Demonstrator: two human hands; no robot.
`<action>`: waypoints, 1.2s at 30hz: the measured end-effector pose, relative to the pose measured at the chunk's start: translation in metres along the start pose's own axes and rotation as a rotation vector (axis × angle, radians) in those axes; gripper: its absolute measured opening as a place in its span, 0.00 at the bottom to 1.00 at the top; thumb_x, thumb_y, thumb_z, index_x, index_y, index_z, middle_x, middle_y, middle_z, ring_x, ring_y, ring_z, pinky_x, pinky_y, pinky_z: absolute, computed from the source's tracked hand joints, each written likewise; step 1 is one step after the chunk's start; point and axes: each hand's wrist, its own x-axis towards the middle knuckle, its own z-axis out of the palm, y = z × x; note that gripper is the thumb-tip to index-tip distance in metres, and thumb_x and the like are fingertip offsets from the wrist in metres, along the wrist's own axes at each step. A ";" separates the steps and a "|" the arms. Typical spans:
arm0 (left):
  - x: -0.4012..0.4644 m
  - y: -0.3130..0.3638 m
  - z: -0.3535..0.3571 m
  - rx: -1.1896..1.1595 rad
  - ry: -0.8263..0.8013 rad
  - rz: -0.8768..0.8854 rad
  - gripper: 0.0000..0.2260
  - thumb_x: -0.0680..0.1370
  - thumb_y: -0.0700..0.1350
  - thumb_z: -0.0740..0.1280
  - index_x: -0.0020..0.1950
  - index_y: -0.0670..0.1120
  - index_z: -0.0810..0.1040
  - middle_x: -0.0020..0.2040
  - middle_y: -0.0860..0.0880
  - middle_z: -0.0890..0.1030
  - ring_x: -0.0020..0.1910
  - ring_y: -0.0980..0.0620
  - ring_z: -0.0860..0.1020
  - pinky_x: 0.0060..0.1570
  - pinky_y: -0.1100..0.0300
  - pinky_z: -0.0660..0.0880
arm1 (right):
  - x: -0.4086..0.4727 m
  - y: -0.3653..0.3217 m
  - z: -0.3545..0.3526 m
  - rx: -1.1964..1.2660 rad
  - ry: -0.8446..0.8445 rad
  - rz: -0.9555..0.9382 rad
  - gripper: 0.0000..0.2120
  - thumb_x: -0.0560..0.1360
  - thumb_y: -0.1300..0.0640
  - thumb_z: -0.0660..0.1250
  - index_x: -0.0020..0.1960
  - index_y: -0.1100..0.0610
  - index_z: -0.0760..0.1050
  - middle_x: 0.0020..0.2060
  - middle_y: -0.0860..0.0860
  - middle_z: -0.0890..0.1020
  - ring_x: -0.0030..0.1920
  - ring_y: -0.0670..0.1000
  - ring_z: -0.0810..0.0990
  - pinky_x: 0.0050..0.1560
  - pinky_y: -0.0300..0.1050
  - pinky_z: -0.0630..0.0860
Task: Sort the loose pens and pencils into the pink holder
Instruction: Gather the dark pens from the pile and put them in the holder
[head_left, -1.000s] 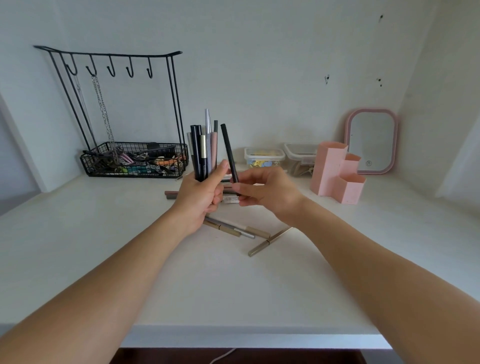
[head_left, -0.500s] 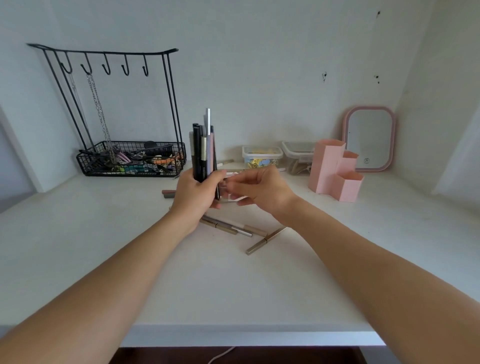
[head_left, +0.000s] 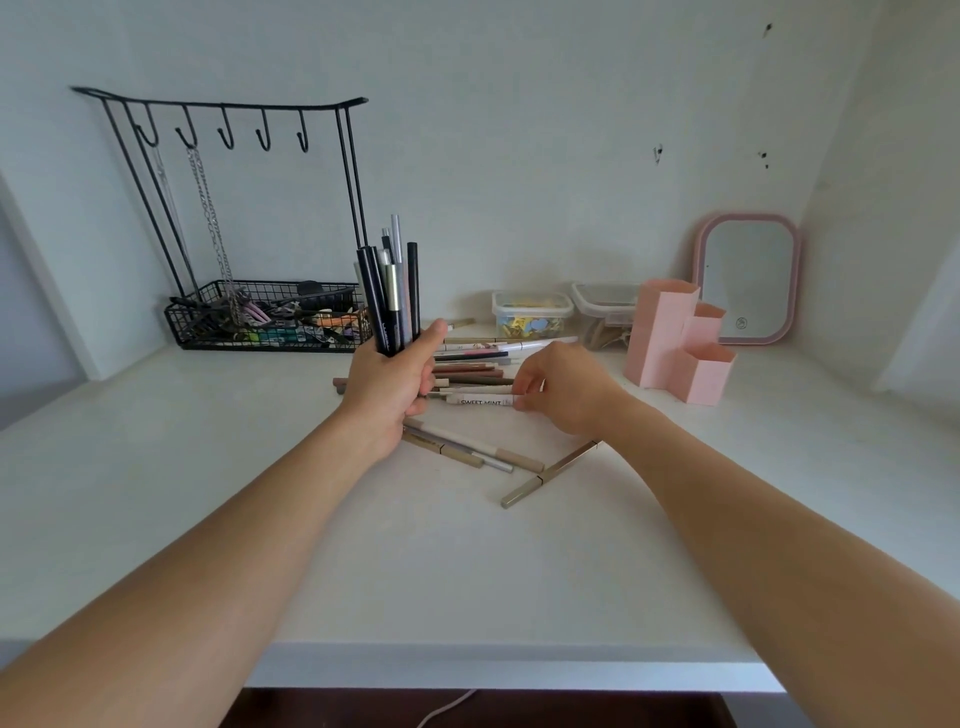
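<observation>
At the 12 o'clock centre of the head view, my left hand grips a bundle of pens upright, fingers and thumb curled round the lower ends, the tips standing above the fist. At 3 o'clock of it, my right hand reaches down to the counter; its fingertips pinch the end of a white pen marked SWEET MINT, which lies flat on the surface. Between the two hands lies a pile of loose pens and pencils, side by side and mostly horizontal. At 6 o'clock of the pile, three beige pencils lie close together, and one gold pencil lies diagonally just beside them. The pink holder stands upright at 3 o'clock of the right hand, near but apart from it; I cannot see into its compartments. Behind the holder a pink mirror leans on the wall. Two clear lidded boxes sit at 12 o'clock of the pile. A black wire rack with hooks stands at 10 o'clock.
</observation>
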 end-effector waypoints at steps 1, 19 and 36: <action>0.000 0.000 0.000 0.001 0.005 -0.005 0.13 0.74 0.55 0.76 0.41 0.50 0.75 0.27 0.54 0.69 0.25 0.57 0.66 0.20 0.65 0.58 | 0.000 0.000 -0.001 0.016 -0.005 -0.001 0.03 0.74 0.56 0.74 0.47 0.55 0.84 0.43 0.49 0.82 0.42 0.47 0.77 0.44 0.38 0.70; -0.006 -0.004 0.009 -0.004 -0.125 0.014 0.18 0.63 0.57 0.80 0.39 0.46 0.80 0.28 0.50 0.74 0.26 0.55 0.70 0.21 0.66 0.62 | -0.016 -0.044 0.012 0.977 -0.075 -0.116 0.07 0.78 0.67 0.67 0.53 0.71 0.77 0.42 0.63 0.81 0.37 0.53 0.81 0.45 0.45 0.84; 0.001 0.000 0.002 -0.030 0.023 -0.027 0.05 0.77 0.43 0.73 0.44 0.46 0.79 0.30 0.52 0.80 0.29 0.56 0.80 0.22 0.65 0.69 | 0.006 -0.001 0.019 0.050 0.044 -0.019 0.12 0.75 0.54 0.71 0.59 0.51 0.82 0.54 0.48 0.84 0.48 0.46 0.77 0.53 0.38 0.71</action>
